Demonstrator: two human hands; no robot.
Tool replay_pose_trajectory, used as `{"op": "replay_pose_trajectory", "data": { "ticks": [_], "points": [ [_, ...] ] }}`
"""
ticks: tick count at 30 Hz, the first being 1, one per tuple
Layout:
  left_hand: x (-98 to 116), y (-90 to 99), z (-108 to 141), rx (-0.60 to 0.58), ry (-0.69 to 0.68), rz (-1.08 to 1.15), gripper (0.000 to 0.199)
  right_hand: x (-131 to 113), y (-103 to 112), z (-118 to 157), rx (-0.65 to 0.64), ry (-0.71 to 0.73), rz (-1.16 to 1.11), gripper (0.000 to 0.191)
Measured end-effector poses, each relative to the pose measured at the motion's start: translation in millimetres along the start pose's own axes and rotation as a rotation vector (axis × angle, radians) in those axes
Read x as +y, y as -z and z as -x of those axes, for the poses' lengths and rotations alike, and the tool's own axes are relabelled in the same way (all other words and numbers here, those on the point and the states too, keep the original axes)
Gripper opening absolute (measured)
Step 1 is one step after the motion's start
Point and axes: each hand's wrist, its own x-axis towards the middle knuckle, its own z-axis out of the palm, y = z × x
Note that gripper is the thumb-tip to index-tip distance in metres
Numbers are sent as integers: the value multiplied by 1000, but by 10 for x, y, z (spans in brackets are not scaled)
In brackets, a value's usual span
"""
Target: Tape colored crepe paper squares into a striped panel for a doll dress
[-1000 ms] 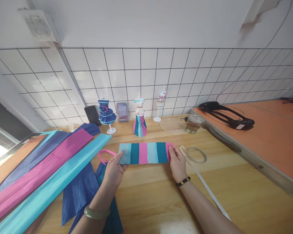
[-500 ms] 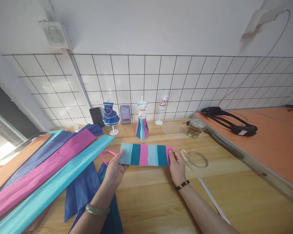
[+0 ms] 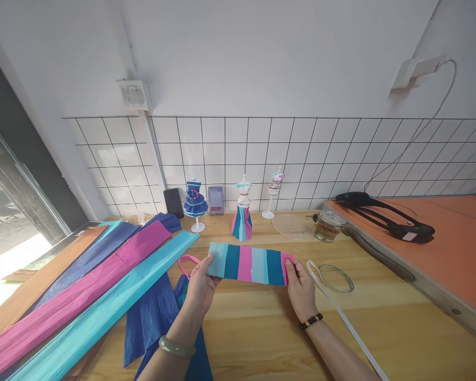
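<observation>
A strip of paper (image 3: 246,263) with pale blue, dark teal and pink stripes is stretched between my hands above the wooden table. My left hand (image 3: 201,286) pinches its left end, thumb on top. At the pink right end, my right hand (image 3: 300,286) grips it the same way. Behind the strip stands a small dress form (image 3: 244,193) with a skirt (image 3: 241,223) in the same colours. Left of it, another form wears a dark blue dress (image 3: 195,200); a third form (image 3: 275,185), at right, has a patterned top.
Long folded crepe paper sheets (image 3: 115,286) lie at left, with dark blue pieces (image 3: 153,317) near my left forearm. At right are a white strip (image 3: 349,323), a coiled ring (image 3: 337,278) and a lidded glass (image 3: 330,226). A black headset-like strap (image 3: 396,219) rests on an orange surface.
The view has shifted, so the scene sits lower and further right. Both hands still hold the striped strip, its right end now tilted slightly lower.
</observation>
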Motion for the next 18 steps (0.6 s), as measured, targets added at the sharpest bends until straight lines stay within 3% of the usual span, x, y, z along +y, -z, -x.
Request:
{"op": "replay_pose_trajectory", "data": {
  "ticks": [12,18],
  "points": [
    [46,86,-25,-65,-47,-31,15,-57,1,25,48,-16,-5,41],
    [41,58,10,-64,-32,-99,20,33,53,-19,172,-14,-2,40]
  ]
}}
